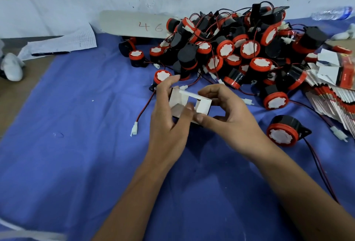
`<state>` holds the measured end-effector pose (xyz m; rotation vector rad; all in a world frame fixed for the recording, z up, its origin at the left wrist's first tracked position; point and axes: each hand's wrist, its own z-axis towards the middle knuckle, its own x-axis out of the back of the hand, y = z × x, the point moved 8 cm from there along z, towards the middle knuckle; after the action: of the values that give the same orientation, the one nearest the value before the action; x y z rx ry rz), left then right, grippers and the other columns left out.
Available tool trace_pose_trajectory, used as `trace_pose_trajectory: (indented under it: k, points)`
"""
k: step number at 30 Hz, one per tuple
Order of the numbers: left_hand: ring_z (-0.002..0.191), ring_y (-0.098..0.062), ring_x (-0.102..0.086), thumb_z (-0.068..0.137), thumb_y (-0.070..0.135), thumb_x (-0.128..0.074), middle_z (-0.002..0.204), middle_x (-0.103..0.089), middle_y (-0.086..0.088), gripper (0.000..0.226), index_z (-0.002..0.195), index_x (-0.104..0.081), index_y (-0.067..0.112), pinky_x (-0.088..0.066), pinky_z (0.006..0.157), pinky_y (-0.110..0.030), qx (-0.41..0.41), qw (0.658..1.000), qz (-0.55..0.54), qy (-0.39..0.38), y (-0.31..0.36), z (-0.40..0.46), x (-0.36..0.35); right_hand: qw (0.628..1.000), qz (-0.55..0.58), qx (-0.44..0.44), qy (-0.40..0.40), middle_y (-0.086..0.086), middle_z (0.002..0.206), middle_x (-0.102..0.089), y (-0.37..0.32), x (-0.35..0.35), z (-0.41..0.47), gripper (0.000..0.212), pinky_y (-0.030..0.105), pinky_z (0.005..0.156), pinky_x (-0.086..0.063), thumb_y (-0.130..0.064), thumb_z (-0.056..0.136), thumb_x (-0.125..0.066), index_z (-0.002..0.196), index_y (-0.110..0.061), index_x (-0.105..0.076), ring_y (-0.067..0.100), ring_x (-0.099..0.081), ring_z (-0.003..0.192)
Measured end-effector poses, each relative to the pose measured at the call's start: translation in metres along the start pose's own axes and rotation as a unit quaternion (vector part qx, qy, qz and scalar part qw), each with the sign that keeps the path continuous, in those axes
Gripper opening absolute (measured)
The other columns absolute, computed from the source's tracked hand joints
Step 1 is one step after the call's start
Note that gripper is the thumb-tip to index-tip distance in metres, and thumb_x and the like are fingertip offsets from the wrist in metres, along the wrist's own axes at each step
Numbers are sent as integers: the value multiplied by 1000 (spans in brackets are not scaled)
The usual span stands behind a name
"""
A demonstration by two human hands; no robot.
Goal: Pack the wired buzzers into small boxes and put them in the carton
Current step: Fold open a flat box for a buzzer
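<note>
Two bare hands meet over a blue cloth (76,144), both pinching one small box (189,104) of white card whose end flaps stand open toward the camera. The left hand (169,123) curls round the box's left side, thumb pressed at the lower front edge; the right hand (228,117) grips the right side, thumb beneath and forefinger arched over the top flap. The step appears to be forming the box. To do it well, the person should square the walls first, then tuck the far flaps fully home so the bottom holds before anything goes in.

Just beyond the fingers lies one wired buzzer (161,77), black with a red rim, its lead ending in a white plug (134,129) left of the grip. Farther back and right sits a tangled heap of buzzers (240,48). At the far right, a fanned stack of flat boxes (334,98) runs off the picture's edge.

No carton can be identified for certain; a card marked "46" (132,23) behind the heap may belong to one. Whether the box's far end is closed is hidden.
</note>
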<state>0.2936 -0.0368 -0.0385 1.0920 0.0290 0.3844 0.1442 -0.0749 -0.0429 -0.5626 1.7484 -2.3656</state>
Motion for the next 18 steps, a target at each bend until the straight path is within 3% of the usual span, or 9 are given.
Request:
trace_pose_trajectory:
  k: [3, 6, 9, 11, 13, 15, 18]
  points:
    - [112, -22, -64, 100, 49, -51, 117, -65, 7, 26, 120, -61, 34, -57, 89, -41, 10, 1000, 25, 10, 0, 1, 0, 1000, -19, 15, -18, -14, 119, -63, -3, -2, 0, 43, 30, 73, -59, -13, 85, -82, 119, -30, -61, 10, -59, 120]
    - [103, -19, -67, 103, 55, -45, 104, -70, 14, 29, 100, -65, 33, -57, 83, -37, 14, 998, 21, 56, 1, 1, 8, 998, -39, 15, -43, -16, 122, -62, -3, -6, -1, 52, 38, 80, -61, -11, 81, -85, 124, -28, -60, 10, -57, 122]
    - [96, -20, -67, 104, 55, -46, 97, -70, 12, 34, 98, -66, 29, -56, 82, -45, 26, 996, 40, 81, 0, 2, 13, 996, -5, 13, -84, -11, 125, -63, -3, -13, -2, 51, 38, 84, -61, -24, 83, -84, 128, -26, -59, 14, -56, 125]
    - [97, -20, -67, 104, 54, -47, 97, -71, 10, 31, 98, -66, 30, -55, 83, -49, 31, 996, 37, 79, 0, 2, 14, 997, 41, 6, -71, -7, 121, -66, -4, -12, -2, 40, 36, 84, -60, -37, 89, -73, 126, -26, -63, 16, -60, 120]
    - [104, -18, -67, 103, 52, -49, 104, -71, 12, 28, 101, -68, 31, -56, 88, -45, 26, 997, 34, 58, 1, 3, 10, 999, 40, 11, -35, -6, 110, -70, -4, -8, 0, 25, 35, 83, -59, -35, 95, -69, 118, -25, -67, 17, -66, 107]
    - [115, -14, -63, 100, 55, -51, 116, -69, 11, 33, 115, -70, 31, -53, 95, -34, 28, 998, 49, 19, 0, 2, 3, 1000, -3, 16, -2, -5, 103, -71, 0, -3, 3, 15, 44, 83, -58, -22, 96, -71, 111, -21, -67, 19, -67, 101]
    - [124, -3, -55, 105, 45, -49, 128, -60, 7, 40, 143, -56, 41, -42, 99, -12, 13, 998, 44, -42, 0, 1, -8, 998, -25, 10, 49, -2, 105, -69, 5, 8, 3, 20, 40, 83, -58, -14, 95, -72, 112, -21, -65, 17, -65, 101]
